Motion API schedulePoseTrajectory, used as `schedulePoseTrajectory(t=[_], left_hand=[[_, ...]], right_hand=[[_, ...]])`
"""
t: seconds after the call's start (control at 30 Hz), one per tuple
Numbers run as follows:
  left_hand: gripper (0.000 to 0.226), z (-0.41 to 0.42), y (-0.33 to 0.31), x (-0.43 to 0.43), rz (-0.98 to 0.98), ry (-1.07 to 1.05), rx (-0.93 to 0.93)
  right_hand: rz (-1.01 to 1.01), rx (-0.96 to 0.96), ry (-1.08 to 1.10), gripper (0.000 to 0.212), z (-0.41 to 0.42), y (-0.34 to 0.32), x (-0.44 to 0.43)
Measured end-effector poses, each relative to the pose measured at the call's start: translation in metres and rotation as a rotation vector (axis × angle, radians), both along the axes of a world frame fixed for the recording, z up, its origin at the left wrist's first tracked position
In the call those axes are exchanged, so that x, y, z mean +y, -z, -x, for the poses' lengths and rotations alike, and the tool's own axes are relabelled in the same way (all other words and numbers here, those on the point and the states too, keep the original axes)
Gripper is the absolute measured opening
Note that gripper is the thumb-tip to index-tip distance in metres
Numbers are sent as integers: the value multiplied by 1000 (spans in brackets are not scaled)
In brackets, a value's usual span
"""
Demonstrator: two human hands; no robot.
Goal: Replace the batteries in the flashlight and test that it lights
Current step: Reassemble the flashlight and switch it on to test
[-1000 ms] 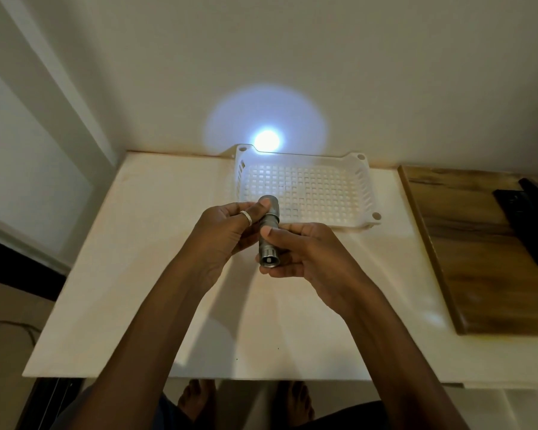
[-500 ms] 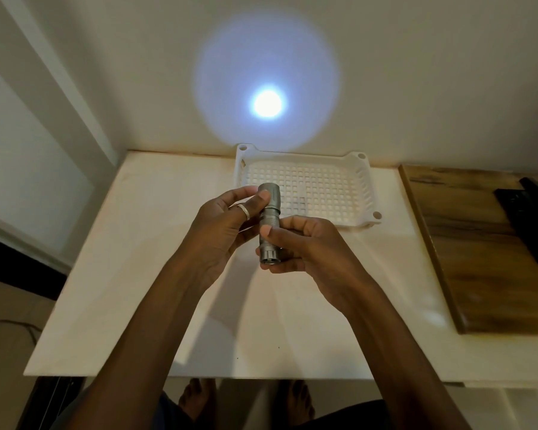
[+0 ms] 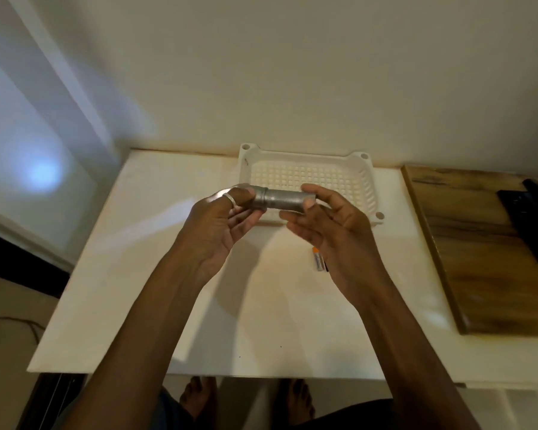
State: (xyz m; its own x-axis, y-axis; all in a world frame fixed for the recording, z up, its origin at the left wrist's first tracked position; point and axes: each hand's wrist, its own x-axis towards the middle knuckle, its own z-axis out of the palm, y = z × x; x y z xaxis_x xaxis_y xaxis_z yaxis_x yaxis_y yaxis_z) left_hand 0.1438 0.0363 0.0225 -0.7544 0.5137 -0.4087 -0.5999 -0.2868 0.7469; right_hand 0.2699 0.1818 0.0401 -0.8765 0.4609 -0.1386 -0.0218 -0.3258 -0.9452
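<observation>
A person's two bare hands hold a small silver metal flashlight (image 3: 275,203) sideways in the middle of the frame, above a white table (image 3: 131,274). The flashlight is a short cylinder with a wider, ridged head at its left end and a matte, slightly textured barrel running to the right. The left hand (image 3: 221,231), with a pale ring (image 3: 230,200) on one finger, closes its fingertips around the head. The right hand (image 3: 333,231) pinches the tail end between thumb and forefinger, its other fingers loosely spread below. Both grips are closed on the flashlight.

The light is on: a soft bluish-white spot (image 3: 42,175) glows on the wall at the left edge of the frame.

Behind the hands, toward the upper centre, a white perforated plastic tray (image 3: 364,169) sits against the back wall. Just below the right hand, a small battery (image 3: 317,259) with an orange end lies on the table (a second dark shape beside it is too hidden to identify). A wooden board (image 3: 466,243) fills the right side.

Compared with half a second ago, the flashlight has turned from pointing away toward the back wall to pointing left, and the bright spot has moved from the wall above the tray to the left wall, where it looks dimmer. The battery, earlier covered by the hands, now shows.
</observation>
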Motion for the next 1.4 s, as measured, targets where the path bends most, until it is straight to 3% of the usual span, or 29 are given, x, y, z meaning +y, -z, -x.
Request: schedulePoseTrajectory(t=[0.2, 0.3, 0.43, 0.67, 0.83, 0.93, 1.07, 1.2, 1.4], left_hand=[[34, -10, 1, 1, 105, 242, 243], [42, -10, 0, 1, 149, 243, 311], [49, -12, -2, -1, 178, 248, 365], [39, -13, -4, 0, 224, 230, 424], [41, -10, -7, -4, 301, 281, 540], [43, -9, -6, -9, 401, 331, 608], [40, -10, -6, -17, 583, 371, 762], [33, -9, -2, -27, 700, 245, 874], [36, 40, 2, -52, 876, -45, 1005]], right_hand=[[58, -4, 337, 32, 4, 2, 1], [-13, -16, 350, 28, 5, 4, 0], [-43, -12, 386, 38, 7, 4, 0], [13, 1, 380, 29, 5, 3, 6], [1, 20, 349, 43, 6, 3, 4], [-117, -15, 258, 43, 8, 5, -2], [-444, -191, 119, 23, 11, 12, -19], [-734, -263, 49, 19, 31, 8, -43], [-909, -160, -53, 20, 117, 1, -77]])
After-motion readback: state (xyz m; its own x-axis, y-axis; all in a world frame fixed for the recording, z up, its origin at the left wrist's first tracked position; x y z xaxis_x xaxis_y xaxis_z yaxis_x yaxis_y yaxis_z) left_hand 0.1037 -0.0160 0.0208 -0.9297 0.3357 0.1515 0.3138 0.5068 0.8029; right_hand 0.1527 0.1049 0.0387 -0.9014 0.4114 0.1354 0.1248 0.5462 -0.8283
